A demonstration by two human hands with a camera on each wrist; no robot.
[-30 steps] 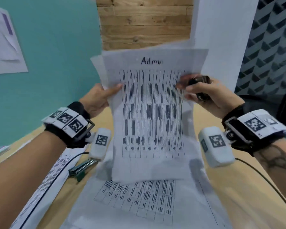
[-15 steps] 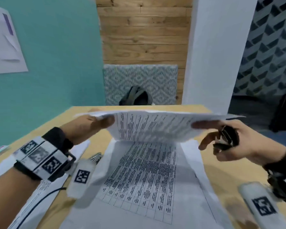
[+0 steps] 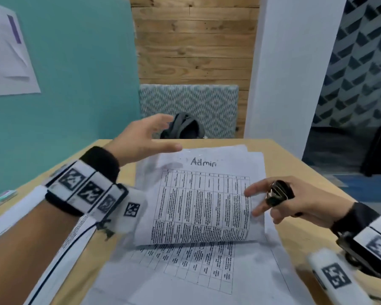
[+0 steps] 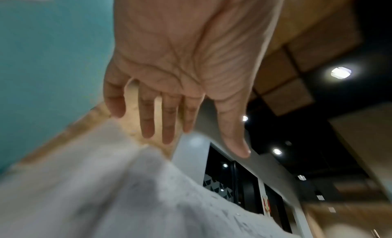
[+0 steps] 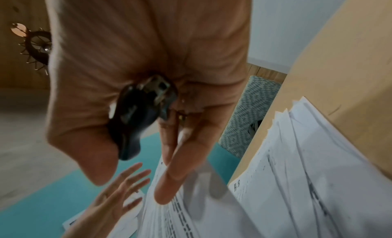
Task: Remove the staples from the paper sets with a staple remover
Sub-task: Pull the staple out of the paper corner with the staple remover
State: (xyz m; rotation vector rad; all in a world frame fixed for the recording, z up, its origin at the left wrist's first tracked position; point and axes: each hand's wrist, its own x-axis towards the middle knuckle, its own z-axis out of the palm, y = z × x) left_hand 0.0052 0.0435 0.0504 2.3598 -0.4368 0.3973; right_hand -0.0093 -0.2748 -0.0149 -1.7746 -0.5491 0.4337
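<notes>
A printed sheet headed "Admin" (image 3: 198,201) lies on a stack of papers (image 3: 185,267) on the wooden table (image 3: 295,172); its near edge curls up off the stack. My left hand (image 3: 161,134) hovers open above the sheet's far left corner, fingers straight and spread, holding nothing; the left wrist view shows the bare palm (image 4: 201,141) over blurred paper. My right hand (image 3: 264,199) clamps the black staple remover (image 3: 277,193) under its thumb, and its straight fingers touch the sheet's right edge. The staple remover (image 5: 137,117) shows against the palm in the right wrist view.
Another paper set (image 3: 59,249) lies along the table's left side under my left forearm. A small teal object (image 3: 1,198) sits at the left edge. A dark backpack (image 3: 185,126) rests on a patterned seat beyond the far edge. More loose sheets (image 5: 297,183) fan out on the right.
Both hands held the Admin sheet upright, then lowered it flat onto the stack. My left hand has let go and lifted away open. The right hand keeps the staple remover.
</notes>
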